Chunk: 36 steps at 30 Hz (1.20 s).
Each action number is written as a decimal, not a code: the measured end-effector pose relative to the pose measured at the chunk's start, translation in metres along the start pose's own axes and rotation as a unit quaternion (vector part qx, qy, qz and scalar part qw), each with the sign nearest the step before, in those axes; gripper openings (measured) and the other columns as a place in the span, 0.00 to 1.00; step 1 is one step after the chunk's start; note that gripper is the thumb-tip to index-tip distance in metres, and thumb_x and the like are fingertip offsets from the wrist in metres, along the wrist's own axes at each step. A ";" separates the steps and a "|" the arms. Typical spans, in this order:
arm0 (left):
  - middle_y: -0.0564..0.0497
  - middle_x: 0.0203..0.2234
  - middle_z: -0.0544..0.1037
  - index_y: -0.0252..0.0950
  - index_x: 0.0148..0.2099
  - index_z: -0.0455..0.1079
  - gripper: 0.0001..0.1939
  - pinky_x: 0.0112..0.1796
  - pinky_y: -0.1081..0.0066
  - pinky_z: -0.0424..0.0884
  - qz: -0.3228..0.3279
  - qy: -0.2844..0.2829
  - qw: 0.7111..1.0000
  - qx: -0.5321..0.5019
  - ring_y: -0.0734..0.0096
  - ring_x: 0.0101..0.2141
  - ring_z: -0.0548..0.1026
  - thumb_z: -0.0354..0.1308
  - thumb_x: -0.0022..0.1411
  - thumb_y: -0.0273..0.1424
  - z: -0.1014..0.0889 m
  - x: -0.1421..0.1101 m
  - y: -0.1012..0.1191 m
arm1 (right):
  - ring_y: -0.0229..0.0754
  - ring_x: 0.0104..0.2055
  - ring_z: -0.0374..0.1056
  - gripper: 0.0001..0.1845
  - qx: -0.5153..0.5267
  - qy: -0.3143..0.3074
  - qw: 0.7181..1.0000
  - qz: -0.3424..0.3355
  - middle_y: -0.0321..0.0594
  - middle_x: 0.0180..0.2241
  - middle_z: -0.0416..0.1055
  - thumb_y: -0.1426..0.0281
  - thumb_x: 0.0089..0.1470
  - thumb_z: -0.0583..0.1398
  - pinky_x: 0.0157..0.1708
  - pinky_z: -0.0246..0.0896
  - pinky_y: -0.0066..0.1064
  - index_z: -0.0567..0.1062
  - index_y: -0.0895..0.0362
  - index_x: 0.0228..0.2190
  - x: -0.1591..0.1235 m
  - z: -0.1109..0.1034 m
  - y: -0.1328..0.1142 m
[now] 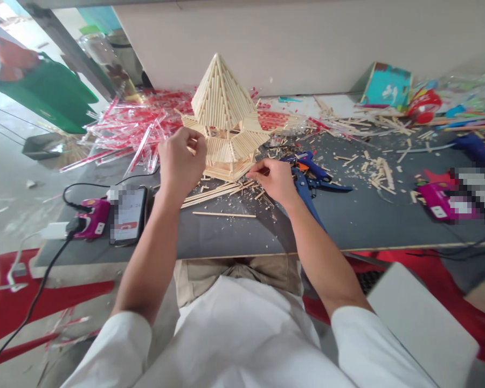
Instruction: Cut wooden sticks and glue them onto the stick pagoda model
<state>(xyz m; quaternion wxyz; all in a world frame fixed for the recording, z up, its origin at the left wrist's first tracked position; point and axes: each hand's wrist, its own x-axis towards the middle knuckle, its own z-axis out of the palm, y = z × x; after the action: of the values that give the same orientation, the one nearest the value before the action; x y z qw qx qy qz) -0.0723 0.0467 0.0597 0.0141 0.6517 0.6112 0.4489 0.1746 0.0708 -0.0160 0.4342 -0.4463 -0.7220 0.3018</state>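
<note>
in the head view, the stick model (226, 116) stands midway along the table (242, 240), toward its back edge. the left hand (183, 160) is beside it, fingers curled; the right hand (271, 180) is near its base, fingertips bunched; any grip cannot be told.

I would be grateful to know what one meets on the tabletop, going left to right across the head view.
Magenta power adapter, phone, stick-built model, blue-handled cutter, turquoise panel, second magenta adapter.

Gap between forearms (156, 245); stick model (224, 102) blocks beyond
</note>
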 end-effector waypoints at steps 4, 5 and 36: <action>0.51 0.26 0.80 0.37 0.41 0.77 0.10 0.38 0.68 0.74 -0.070 -0.008 0.998 0.002 0.70 0.31 0.77 0.59 0.66 0.36 0.019 0.003 0.006 | 0.40 0.29 0.72 0.17 -0.011 0.014 1.000 0.019 0.40 0.27 0.80 0.55 0.52 0.70 0.33 0.65 0.34 0.81 0.57 0.28 0.001 0.000 0.002; 0.50 0.26 0.80 0.36 0.43 0.78 0.11 0.38 0.68 0.74 -0.084 -0.012 0.996 -0.009 0.69 0.31 0.78 0.60 0.66 0.37 0.022 0.006 0.008 | 0.40 0.29 0.72 0.18 -0.012 0.014 1.000 0.023 0.40 0.27 0.80 0.54 0.52 0.70 0.33 0.65 0.34 0.81 0.57 0.28 0.001 0.000 0.002; 0.52 0.23 0.73 0.38 0.35 0.76 0.11 0.31 0.68 0.62 0.088 0.081 0.992 0.047 0.73 0.25 0.67 0.55 0.70 0.32 0.017 -0.014 0.013 | 0.39 0.24 0.71 0.22 0.076 0.018 0.997 0.028 0.33 0.22 0.74 0.48 0.53 0.68 0.28 0.65 0.33 0.73 0.52 0.29 -0.002 0.000 -0.001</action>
<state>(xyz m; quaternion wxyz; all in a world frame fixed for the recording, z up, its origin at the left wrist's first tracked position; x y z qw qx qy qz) -0.0498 0.0408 0.0489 -0.1054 0.6648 0.5708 0.4703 0.1750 0.0684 -0.0162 0.4713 -0.4369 -0.6764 0.3598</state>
